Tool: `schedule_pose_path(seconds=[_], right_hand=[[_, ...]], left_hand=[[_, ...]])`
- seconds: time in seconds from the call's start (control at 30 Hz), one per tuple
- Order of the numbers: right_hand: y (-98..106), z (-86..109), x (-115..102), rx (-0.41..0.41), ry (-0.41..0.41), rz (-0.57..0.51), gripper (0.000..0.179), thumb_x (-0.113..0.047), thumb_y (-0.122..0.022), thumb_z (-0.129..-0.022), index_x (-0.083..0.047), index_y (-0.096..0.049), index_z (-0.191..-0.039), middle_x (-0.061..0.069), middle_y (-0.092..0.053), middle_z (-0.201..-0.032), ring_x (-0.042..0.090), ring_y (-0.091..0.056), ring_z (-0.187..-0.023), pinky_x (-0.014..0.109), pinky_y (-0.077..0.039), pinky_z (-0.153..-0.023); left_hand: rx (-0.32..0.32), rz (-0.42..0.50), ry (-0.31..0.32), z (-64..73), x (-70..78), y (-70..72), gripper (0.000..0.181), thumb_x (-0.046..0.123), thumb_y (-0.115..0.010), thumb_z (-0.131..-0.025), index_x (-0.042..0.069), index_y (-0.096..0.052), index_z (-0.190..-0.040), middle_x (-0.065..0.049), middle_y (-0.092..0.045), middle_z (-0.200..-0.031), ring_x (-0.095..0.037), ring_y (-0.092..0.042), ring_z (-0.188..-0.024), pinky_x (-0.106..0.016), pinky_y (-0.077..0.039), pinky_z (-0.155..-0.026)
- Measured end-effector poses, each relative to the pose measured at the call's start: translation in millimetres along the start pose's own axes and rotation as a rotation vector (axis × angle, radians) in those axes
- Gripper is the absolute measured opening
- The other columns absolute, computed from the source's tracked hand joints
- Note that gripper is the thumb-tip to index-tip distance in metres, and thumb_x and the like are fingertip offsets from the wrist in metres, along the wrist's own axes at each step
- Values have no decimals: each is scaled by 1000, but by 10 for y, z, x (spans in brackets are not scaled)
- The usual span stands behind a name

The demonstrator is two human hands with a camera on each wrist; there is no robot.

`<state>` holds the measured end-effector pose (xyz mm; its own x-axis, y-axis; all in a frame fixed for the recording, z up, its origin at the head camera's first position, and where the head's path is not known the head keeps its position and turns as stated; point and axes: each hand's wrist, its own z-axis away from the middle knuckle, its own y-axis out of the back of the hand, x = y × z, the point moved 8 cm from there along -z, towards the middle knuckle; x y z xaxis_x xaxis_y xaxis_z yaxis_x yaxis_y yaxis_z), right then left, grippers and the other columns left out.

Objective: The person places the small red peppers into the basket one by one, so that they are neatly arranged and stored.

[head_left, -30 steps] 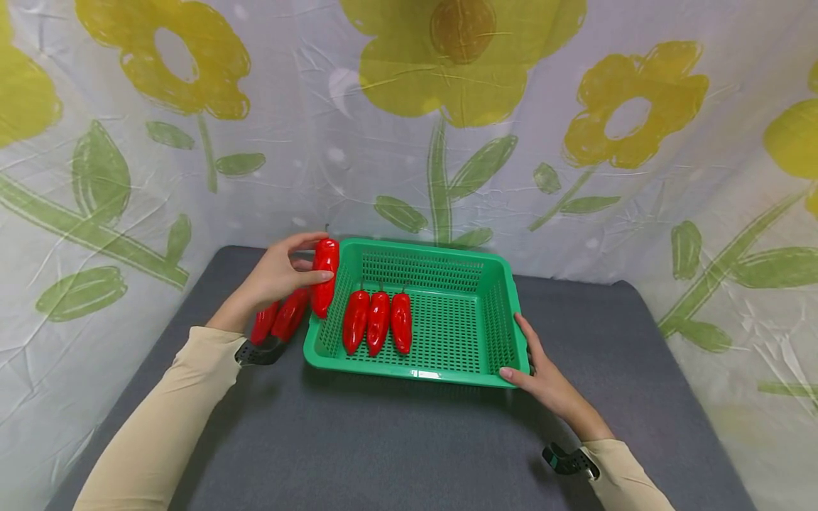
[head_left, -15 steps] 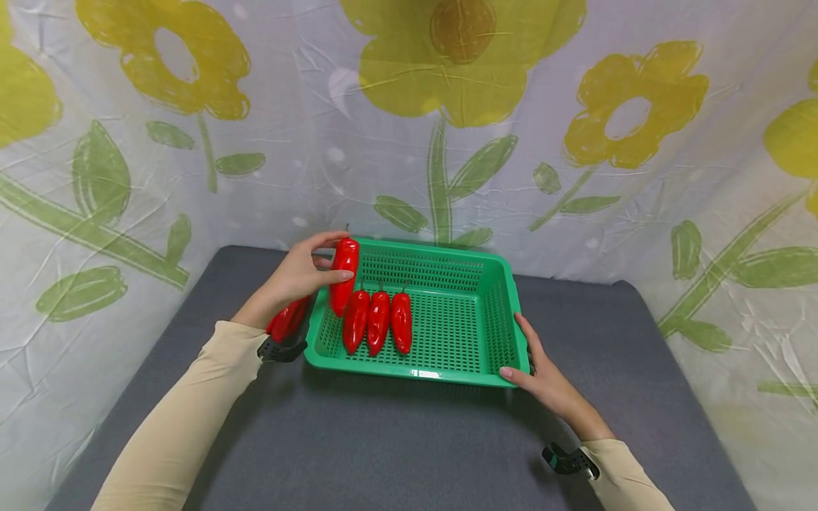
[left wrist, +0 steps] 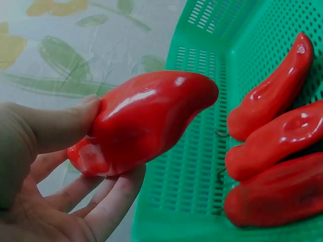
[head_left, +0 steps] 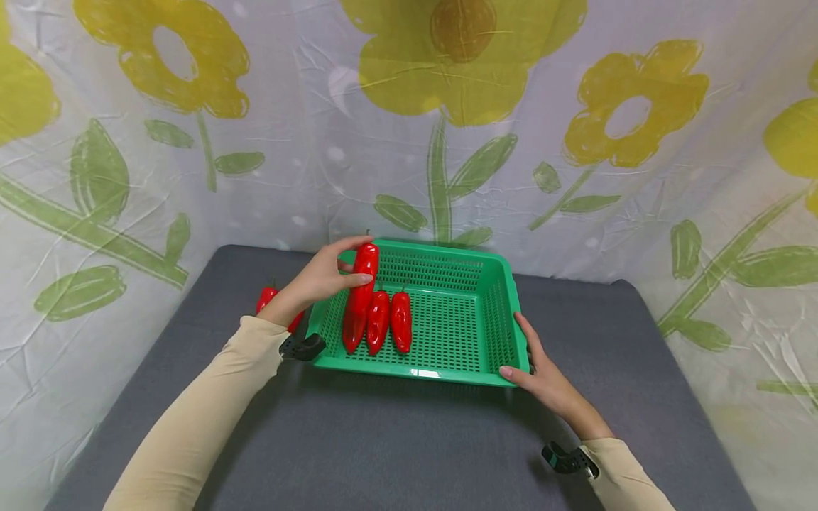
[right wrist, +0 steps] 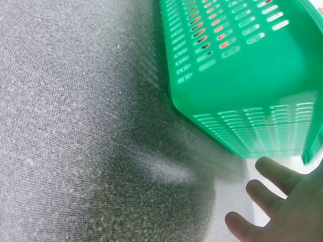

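My left hand (head_left: 322, 278) pinches a glossy red pepper (head_left: 367, 262) between thumb and fingers, its stem end up, above the left part of a green plastic basket (head_left: 441, 374). In the left wrist view the held pepper (left wrist: 146, 118) hangs clear of three red peppers (left wrist: 272, 126) lying side by side in the basket. From the head it overlaps the leftmost of these, the lower pepper (head_left: 353, 335). With fingers fairly straight, my right hand (head_left: 546, 380) touches the basket's near right corner, thumb on the rim. The right wrist view shows several fingers (right wrist: 262, 196) spread outside the wall.
More red peppers (head_left: 265, 297) lie on the dark grey table (head_left: 396, 447) left of the basket, partly hidden by my left forearm. A flower-printed curtain (head_left: 287, 142) hangs behind and at both sides. Each wrist wears a black band (head_left: 565, 459).
My left hand has carried the red pepper to the right, from the basket's left rim to above the leftmost pepper inside. The right hand and basket stay in place.
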<state>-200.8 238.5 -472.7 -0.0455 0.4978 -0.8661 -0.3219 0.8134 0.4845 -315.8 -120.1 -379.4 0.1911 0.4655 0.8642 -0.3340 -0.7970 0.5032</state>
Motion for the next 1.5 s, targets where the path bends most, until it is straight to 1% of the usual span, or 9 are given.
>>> schedule_pose_path(seconds=[0.1,0.23,0.5,0.8,0.93,1.13,1.27,1.37,1.5], right_hand=[[0,-5,0,-1,2,-5,95,-29,-65,-94,-45,6,-156,29,-12,-161,55,-39,-136,45,-56,-81],[2,-6,-1,-3,4,-3,95,-30,-65,-94,-46,6,-155,29,-11,-161,56,-38,-136,48,-56,-82],[5,4,-10,-5,13,-3,94,-28,-64,-94,-46,5,-156,25,-7,-164,55,-34,-140,52,-53,-88],[0,2,-8,-7,8,-10,95,-28,-64,-94,-46,5,-155,28,-14,-161,54,-38,-137,48,-54,-86],[-4,3,-8,-8,6,-17,94,-27,-64,-95,-45,6,-156,30,-16,-159,54,-40,-136,46,-55,-85],[-8,12,-13,-8,7,-13,95,-26,-64,-95,-44,7,-156,31,-16,-159,55,-41,-135,46,-55,-85],[-8,10,-15,-7,13,-13,94,-26,-63,-95,-44,6,-156,32,-17,-158,54,-42,-134,45,-55,-85],[-11,8,-20,-8,19,-16,94,-25,-63,-95,-44,6,-156,32,-18,-158,54,-44,-133,44,-55,-84],[-8,10,-25,-6,25,-16,95,-25,-63,-95,-43,6,-156,32,-18,-158,54,-44,-132,43,-55,-83]], left_hand=[[-10,-14,-21,-29,34,-53,71,12,-70,-92,18,-36,-154,-13,-38,-156,-40,-64,-112,-53,-58,-84],[-20,-33,-57,-69,88,-112,69,12,-70,-92,15,-37,-153,-17,-40,-153,-42,-64,-111,-47,-60,-78],[-27,11,-44,-170,96,-217,68,14,-72,-90,20,-41,-151,-13,-46,-149,-38,-65,-109,-53,-59,-80],[-4,-33,-76,-277,150,-303,67,17,-74,-89,18,-43,-149,-14,-47,-149,-38,-67,-104,-44,-60,-77],[-12,12,-71,-328,135,-369,68,15,-74,-89,19,-43,-149,-14,-46,-148,-38,-66,-106,-43,-60,-77],[-9,85,-37,-380,105,-463,67,13,-74,-89,22,-45,-148,-11,-45,-148,-37,-66,-110,-42,-61,-77],[-8,112,-26,-434,59,-529,66,11,-72,-90,23,-45,-148,-10,-44,-150,-37,-65,-113,-48,-60,-80],[-6,117,-10,-476,16,-572,66,10,-72,-90,25,-45,-148,-10,-44,-151,-37,-65,-114,-52,-59,-82],[-2,105,-1,-528,-4,-618,66,13,-74,-89,26,-46,-147,-9,-45,-149,-36,-66,-112,-50,-60,-83]])
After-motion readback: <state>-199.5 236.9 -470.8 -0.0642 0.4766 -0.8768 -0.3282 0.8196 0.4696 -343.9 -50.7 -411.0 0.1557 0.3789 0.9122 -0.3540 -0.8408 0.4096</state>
